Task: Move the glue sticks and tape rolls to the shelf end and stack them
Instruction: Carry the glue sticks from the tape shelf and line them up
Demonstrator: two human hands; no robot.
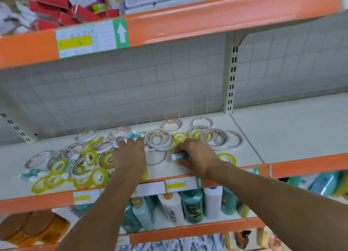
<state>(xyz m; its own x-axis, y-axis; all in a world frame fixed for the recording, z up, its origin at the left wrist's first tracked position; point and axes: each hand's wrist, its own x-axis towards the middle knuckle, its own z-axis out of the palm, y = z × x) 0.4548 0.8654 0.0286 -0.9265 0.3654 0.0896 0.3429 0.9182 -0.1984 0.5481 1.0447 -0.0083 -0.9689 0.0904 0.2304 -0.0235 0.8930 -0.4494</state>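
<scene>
Your right hand (195, 156) has its fingers curled round a teal glue stick (178, 156) near the shelf's (250, 135) front edge, probably so you can carry it off. Your left hand (130, 154) reaches into the pile, fingers wrapped on more glue sticks (135, 135) among the tape. White tape rolls (159, 139) and yellow tape rolls (94, 175) lie scattered flat and unstacked. The shelf is white with an orange lip and a tiled back panel (131, 92); bottles (190, 205) stand below.
</scene>
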